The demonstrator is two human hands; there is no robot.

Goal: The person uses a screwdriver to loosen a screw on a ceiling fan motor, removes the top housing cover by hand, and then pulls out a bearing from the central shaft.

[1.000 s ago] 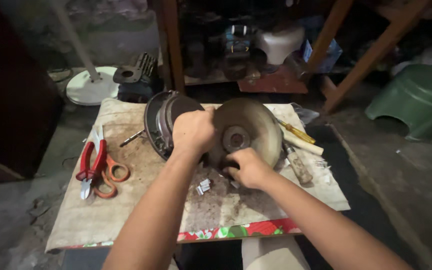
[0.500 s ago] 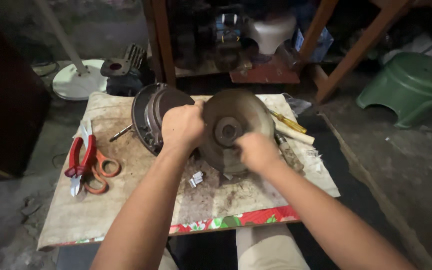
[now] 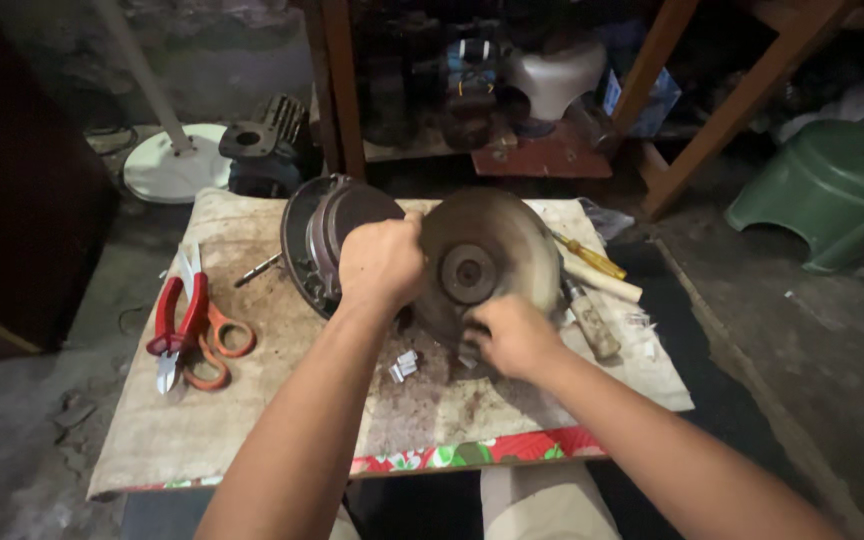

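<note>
Only 1 package-like thing shows: a blue-and-white packet [image 3: 642, 100], roughly rectangular, standing tilted on the floor behind the worktable [image 3: 252, 420], up beyond its far right corner beside a slanting wooden leg [image 3: 667, 60]. No labels, signs or screens can be made out.

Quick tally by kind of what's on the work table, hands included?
Hands: 2, left hand and right hand
Round metal housing parts: 2, dome cover and dark round part
Red-handled pliers: 1
Orange-handled scissors: 1
Handled tools right of the cover: 3, including a yellow screwdriver
Total: 9
</note>
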